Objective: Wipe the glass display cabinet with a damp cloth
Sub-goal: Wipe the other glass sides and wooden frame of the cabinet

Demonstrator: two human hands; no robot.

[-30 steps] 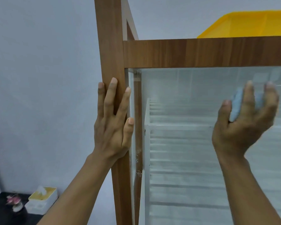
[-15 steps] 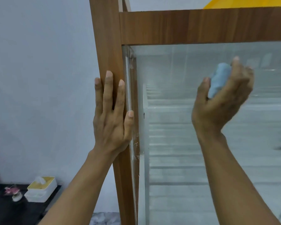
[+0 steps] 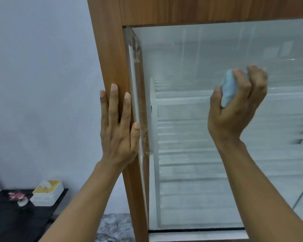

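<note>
The left hand [image 3: 118, 126] lay flat, fingers straight, against the wooden post [image 3: 110, 58] at the cabinet's left front corner, just beside the edge of the glass [image 3: 191, 55]. The right hand [image 3: 234, 105] curled round a balled light-blue cloth [image 3: 228, 89] and held it up at the front pane, in front of the white shelves [image 3: 182, 100]. Down to the left, a white tissue box [image 3: 46, 194] sat on a dark table [image 3: 16, 220].

Soft even light, faint glass [image 3: 199, 55] glare — right side blurred
</note>
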